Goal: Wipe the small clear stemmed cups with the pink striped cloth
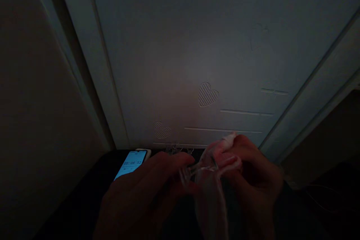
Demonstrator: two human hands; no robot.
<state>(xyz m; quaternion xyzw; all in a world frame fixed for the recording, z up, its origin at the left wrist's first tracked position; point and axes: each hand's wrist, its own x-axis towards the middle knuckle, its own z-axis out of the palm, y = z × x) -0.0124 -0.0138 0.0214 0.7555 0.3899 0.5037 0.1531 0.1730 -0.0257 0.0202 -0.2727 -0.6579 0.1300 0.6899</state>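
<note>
The scene is very dark. My left hand (146, 191) and my right hand (253, 172) meet low in the frame, both pinched on a thin clear plastic bag (210, 191) that hangs down between them. My right fingers grip its upper edge near a pale bunched part. What the bag holds is too dim to see.
A lit phone (131, 163) showing a timer lies on a dark surface (84, 198) just left of my left hand. Behind stands a pale panel (225, 45) with heart cut-outs (207, 94) and thin slots. A wall (36, 101) rises on the left.
</note>
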